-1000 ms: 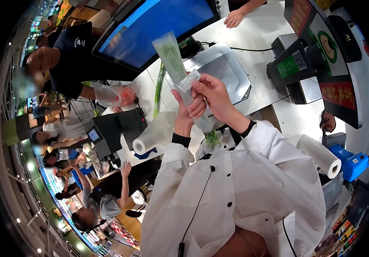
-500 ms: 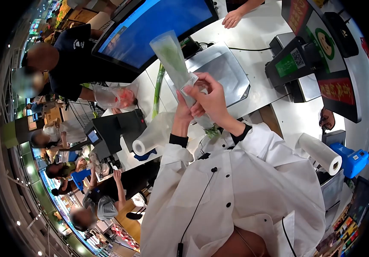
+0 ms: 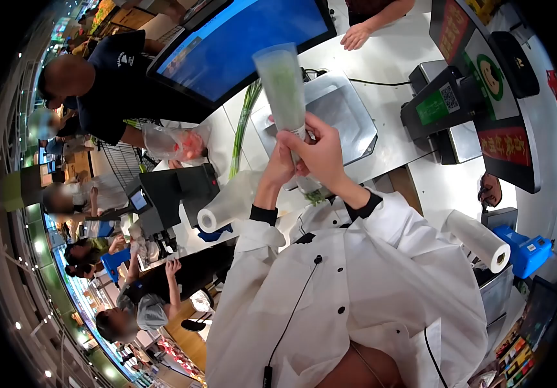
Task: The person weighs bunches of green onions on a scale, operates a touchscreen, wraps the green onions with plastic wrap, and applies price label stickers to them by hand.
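A clear plastic bag of leafy greens (image 3: pixel 283 87) stands nearly upright between my hands, its wide end up and leaves showing below. My left hand (image 3: pixel 277 168) is closed around its lower part. Wrapped on the same part from the other side is my right hand (image 3: pixel 320 150), thumb and fingers pressed near a small white label. Behind the bag lies the metal scale plate (image 3: pixel 340 110). To the left, long green stalks (image 3: pixel 243 129) rest on the white counter.
A large monitor (image 3: pixel 246 45) stands beyond the bag. Plastic bag rolls (image 3: pixel 226 204) (image 3: pixel 479 240) lie on both sides. A payment terminal (image 3: pixel 437 100) is at right. Another person's hand (image 3: pixel 356 37) rests at the far counter edge. Someone at left is beside a bag of red items (image 3: pixel 184 143).
The bag has become more upright, its top shifting right. My left fingers have closed in around the lower part, and the label is now mostly covered.
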Available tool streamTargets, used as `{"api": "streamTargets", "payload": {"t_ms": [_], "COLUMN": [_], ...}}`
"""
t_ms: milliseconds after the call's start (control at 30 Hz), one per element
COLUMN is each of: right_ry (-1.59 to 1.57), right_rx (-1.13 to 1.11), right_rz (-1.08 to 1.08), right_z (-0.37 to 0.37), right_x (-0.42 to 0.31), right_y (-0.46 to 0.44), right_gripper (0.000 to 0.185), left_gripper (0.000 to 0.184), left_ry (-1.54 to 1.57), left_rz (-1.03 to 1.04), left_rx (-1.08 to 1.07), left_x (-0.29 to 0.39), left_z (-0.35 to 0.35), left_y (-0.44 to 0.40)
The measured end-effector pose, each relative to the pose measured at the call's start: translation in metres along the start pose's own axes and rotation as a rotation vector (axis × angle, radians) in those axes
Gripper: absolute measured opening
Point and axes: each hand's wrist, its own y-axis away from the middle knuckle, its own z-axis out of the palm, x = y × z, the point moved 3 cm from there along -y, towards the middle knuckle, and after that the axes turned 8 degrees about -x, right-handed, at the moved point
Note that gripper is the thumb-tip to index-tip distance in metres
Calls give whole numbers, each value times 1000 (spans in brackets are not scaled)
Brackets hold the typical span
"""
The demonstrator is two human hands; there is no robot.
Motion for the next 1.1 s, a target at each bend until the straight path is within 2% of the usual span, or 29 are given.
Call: {"api": "streamTargets", "payload": {"t_ms": [33,67,133,200,267,300,333,367,400,467,533,567,633,667,700,733,767,800,833,867,900,933,1000,1033,1067,1100], "right_ry": [-11,-8,62,32,4,2,3,11,-18,-56,-212,-197,-78,-62,113,288,134,162,345,549,737,838,939,1148,1354,1491], "right_rx": [-112,-118,-167,-112,-65,-85,-105,-122,-146,-168,-27,-60,-52,-77,25,129,222,409,373,314,381,379,359,385,404,473], "right_rz": [131,131,-102,-145,-191,-24,146,155,69,-169,28,44,-1,20,86,143,8,81,81,46,20,25,39,-6,-58,-108], "right_z": [0,0,3,0,-4,-9,-14,-21,-29,-42,-60,-68,-92,-114,-146,-166,-172,-181,-209,-236,-252,-256,-285,-327,-351,-355], "right_x": [1,6,7,-4,-11,-3,6,12,15,22,26,30,41,42,41,38,31,18,16,19,22,22,42,73,97,105], "right_y": [-4,-9,-15,-14,-17,-20,-21,-21,-24,-24,-11,-12,-13,-17,-26,-37,-47,-57,-75,-94,-111,-123,-145,-158,-171,-175], "right_gripper": [38,38,31,30,29,33,37,37,42,46,47,47,47,47,47,46,39,33,31,32,34,38,41,45,48,55], "left_gripper": [87,86,85,84,75,75,68,64,60,51,49,47,47,47,46,46,44,43,43,39,36,34,27,22,19,18], "left_ry": [4,8,17,26,-9,-4,-118,-168,-223,-404,-434,-470,-366,-547,-729,-714,-894,-1078,-1073,-936,-799,-621,-497,-505,-528,-558], "left_rz": [-3,-5,-9,-2,-92,-79,73,154,231,-114,-32,30,63,-6,-78,-72,120,317,318,230,148,266,71,49,-73,11], "left_rx": [-47,-97,-197,-243,-241,-231,-123,-56,17,-167,-30,80,100,80,53,72,139,209,227,226,222,368,502,633,756,811], "left_x": [-2,-4,-7,-6,1,5,11,16,22,20,12,5,-19,-26,-29,-27,-20,-12,-14,-23,-35,-46,-70,-72,-72,-86], "left_z": [-3,-8,-16,-14,-9,1,13,15,16,8,16,26,52,70,83,91,102,108,102,90,76,56,1,-27,-55,-88], "left_y": [2,3,4,1,-5,-8,-12,-13,-14,-23,-37,-48,-74,-85,-93,-94,-90,-87,-86,-79,-72,-58,-32,-12,9,26]}}
